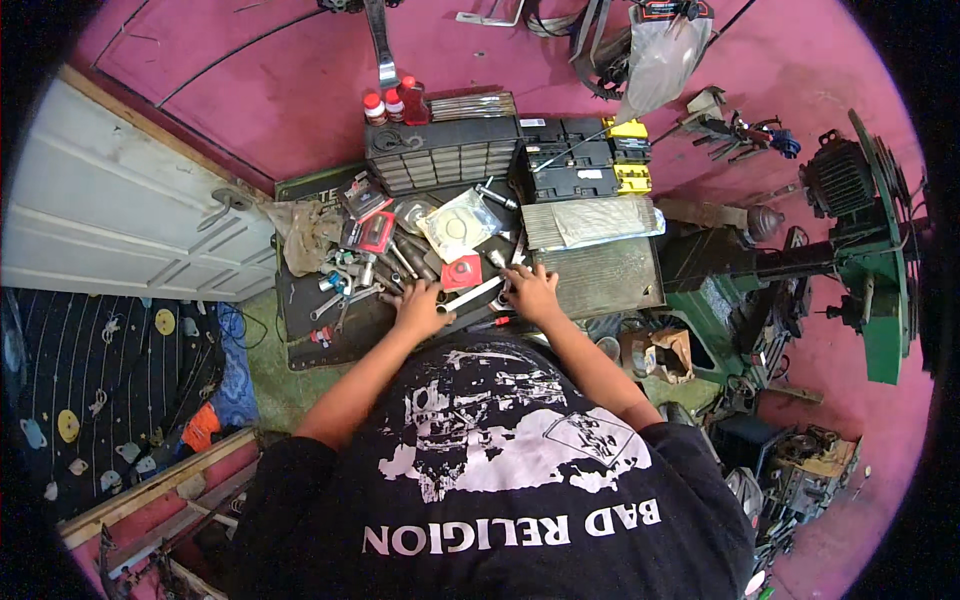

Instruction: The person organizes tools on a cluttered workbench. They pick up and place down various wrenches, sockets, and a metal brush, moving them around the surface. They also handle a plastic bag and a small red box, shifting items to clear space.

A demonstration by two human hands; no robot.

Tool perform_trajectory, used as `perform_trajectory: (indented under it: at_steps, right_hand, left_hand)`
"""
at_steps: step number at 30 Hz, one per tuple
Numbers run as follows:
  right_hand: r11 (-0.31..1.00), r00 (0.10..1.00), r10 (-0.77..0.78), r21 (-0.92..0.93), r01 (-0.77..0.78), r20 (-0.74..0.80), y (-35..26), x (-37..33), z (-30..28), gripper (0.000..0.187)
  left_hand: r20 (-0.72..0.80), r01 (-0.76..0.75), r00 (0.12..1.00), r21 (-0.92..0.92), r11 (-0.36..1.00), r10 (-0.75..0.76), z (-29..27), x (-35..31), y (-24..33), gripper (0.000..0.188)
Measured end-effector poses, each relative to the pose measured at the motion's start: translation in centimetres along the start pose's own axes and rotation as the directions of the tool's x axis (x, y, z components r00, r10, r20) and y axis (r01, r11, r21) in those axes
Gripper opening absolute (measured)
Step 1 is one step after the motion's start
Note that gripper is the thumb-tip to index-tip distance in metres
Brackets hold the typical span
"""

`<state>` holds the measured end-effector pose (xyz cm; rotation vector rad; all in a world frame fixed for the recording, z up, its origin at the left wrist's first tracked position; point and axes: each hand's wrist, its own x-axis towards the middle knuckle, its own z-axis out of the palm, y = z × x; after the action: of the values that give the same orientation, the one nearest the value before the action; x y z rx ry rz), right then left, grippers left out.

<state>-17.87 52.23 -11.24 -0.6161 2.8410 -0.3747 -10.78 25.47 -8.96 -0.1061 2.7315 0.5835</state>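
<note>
My left hand [420, 310] rests low over the cluttered workbench, fingers bent and apart, beside one end of a silver wrench [473, 296]. At the wrench's other end is my right hand [532, 294], its fingers spread and pointing down; what lies under them is hidden. Just beyond the wrench lies a small red packet [461, 271] with a dark ring on it. A silver socket [497, 259] sits near my right fingertips. Farther back is a clear plastic bag [458, 230] with a thin ring inside. Several sockets and wrenches [350, 290] are heaped left of my left hand.
A black drawer cabinet [440, 165] stands at the back, with red bottles [413, 102] on top. Black and yellow cases [570, 165] are beside it. A ribbed panel [595, 275] lies right of my right hand. Green machinery [885, 330] stands far right; a white door [130, 200] is left.
</note>
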Motion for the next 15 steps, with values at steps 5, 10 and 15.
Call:
perform_trajectory:
  at_steps: [5, 10, 15]
  right_hand:
    - [0.997, 0.997, -0.049, -0.051, 0.052, 0.058, -0.3, 0.3, -0.1, 0.059]
    - [0.990, 0.995, -0.067, -0.117, 0.076, 0.080, -1.8, 0.6, 0.0, 0.056]
    - [0.999, 1.000, -0.010, -0.034, 0.011, 0.023, -2.1, 0.2, 1.0, 0.059]
  left_hand:
    - [-0.191, -0.110, 0.976, -0.003, 0.994, 0.107, 1.0, -2.7, -0.3, 0.056]
    - [-0.267, -0.193, 0.943, 0.058, 0.980, 0.201, 1.3, -2.3, -1.0, 0.041]
    - [-0.336, -0.200, 0.920, 0.044, 0.979, 0.203, 1.6, -3.1, -1.1, 0.040]
